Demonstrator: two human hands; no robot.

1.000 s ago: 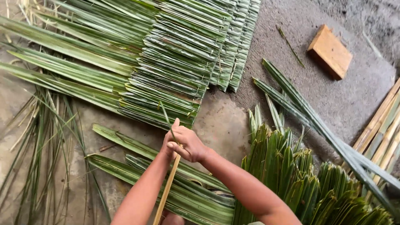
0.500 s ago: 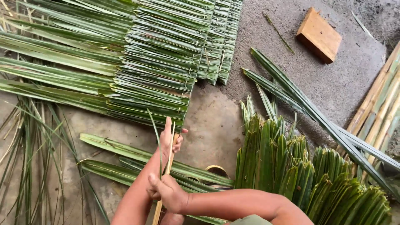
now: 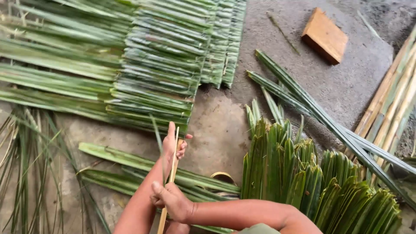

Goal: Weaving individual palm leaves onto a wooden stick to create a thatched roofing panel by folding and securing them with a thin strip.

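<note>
Both grips clench 1 thin stick (image 3: pixel 172 173): left hand (image 3: pixel 173 145) higher, right hand (image 3: pixel 171 200) lower.

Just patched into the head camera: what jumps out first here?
Green palm leaves fill the ground: a folded, layered sheet of leaves across the top left, and a bundle of folded leaves at lower right. At bottom centre the left hand and right hand both grip a thin pale stick, left above right. A wooden block lies on the bare concrete at top right.
</note>
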